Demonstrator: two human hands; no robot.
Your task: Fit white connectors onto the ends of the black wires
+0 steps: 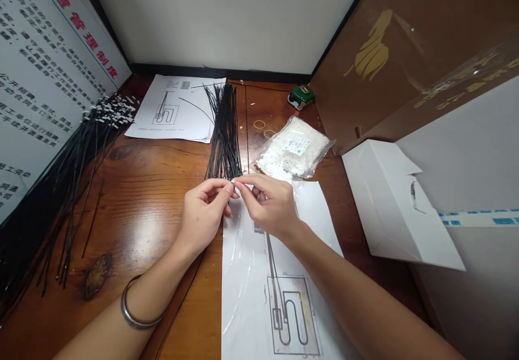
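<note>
Left hand: our left hand (pixel 205 214) pinches the near end of one black wire from the bundle, thumb and forefinger pressed together on it.
Right hand: our right hand (pixel 270 203) meets it tip to tip, its grip closed on a small white piece (pixel 234 184) at that same wire end; what the piece is, we cannot tell.
Black wire bundle: the bundle (pixel 224 133) lies on the wooden surface (pixel 150 187), running away from our fingers toward the wall.
Done: at far left, a pile of wires (pixel 81 149) with white tips lies fanned out, which we judge to be finished.
Left: the middle bundle looks bare-ended and thick, and the bag of white pieces (pixel 294 149) still looks full.
Reference: a printed drawing (pixel 279 290) lies under our wrists.
</note>
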